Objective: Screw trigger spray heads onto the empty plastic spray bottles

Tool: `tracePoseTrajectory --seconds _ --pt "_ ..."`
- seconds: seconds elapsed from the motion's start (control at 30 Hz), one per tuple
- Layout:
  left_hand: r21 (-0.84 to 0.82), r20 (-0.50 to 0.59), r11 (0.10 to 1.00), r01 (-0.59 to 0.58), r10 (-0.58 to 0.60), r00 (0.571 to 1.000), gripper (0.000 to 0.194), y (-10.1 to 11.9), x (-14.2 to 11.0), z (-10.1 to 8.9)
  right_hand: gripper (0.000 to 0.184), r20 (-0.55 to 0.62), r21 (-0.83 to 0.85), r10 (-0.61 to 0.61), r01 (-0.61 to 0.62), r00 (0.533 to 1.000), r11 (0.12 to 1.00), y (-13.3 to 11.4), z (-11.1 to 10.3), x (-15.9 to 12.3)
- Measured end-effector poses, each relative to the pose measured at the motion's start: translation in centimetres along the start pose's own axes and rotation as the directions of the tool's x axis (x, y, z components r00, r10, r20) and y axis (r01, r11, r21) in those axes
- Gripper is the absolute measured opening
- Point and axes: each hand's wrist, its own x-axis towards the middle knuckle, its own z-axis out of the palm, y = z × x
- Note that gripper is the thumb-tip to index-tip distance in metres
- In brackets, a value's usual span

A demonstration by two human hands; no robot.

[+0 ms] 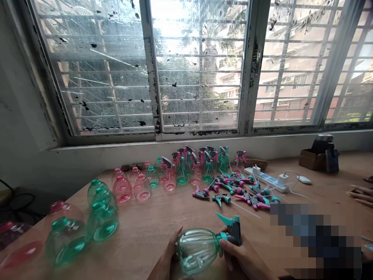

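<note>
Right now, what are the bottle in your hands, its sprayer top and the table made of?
The bottle looks like thin green plastic, glossy and see-through. The sprayer top seems to be hard, smooth plastic, though it's partly shaded. The table looks like pale wood with faint grain and a smooth finish.

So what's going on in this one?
A person holds a clear teal plastic spray bottle roughly on its side, the left hand at its body and the right hand by the teal trigger sprayer on its neck. On the wooden table lie loose trigger sprayers, with sprayer-topped bottles standing behind them and bare pink and teal bottles nearby. Another person's hand shows at the right edge.
</note>
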Motion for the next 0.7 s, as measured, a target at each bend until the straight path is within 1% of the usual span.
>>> tracePoseTrajectory --seconds 0.13,0.23,0.33,0.53,0.6,0.7 --pt "-0.059 -0.005 0.998 -0.012 0.012 1.0 0.115 -0.3 0.1 0.3 0.048 -0.004 -0.003 0.001 -0.001 1.0 1.0 0.0 -0.1 0.0" --pt "-0.098 -0.004 0.995 -0.022 0.022 1.0 0.106 -0.6 0.0 0.4 0.047 -0.005 0.001 0.008 -0.008 1.0 1.0 0.1 -0.2 0.0" --pt "-0.081 0.011 0.996 -0.027 0.028 1.0 0.097 -1.1 -0.1 0.3 0.047 -0.013 0.011 0.006 -0.006 1.0 1.0 0.2 -0.3 -0.1" --pt "0.027 -0.035 0.997 -0.07 0.071 0.997 0.099 -1.9 0.1 0.6 0.044 -0.011 0.018 -0.021 0.022 1.0 1.0 0.4 -0.3 0.0" --pt "0.017 -0.019 0.998 -0.063 0.064 0.998 0.099 -1.8 0.2 0.6 0.045 -0.016 0.016 -0.019 0.019 1.0 1.0 0.4 -0.3 0.0" --pt "-0.057 0.013 0.997 -0.052 0.053 0.999 0.107 -1.5 0.2 0.6 0.045 -0.013 0.009 -0.009 0.01 1.0 1.0 0.3 -0.2 0.0"
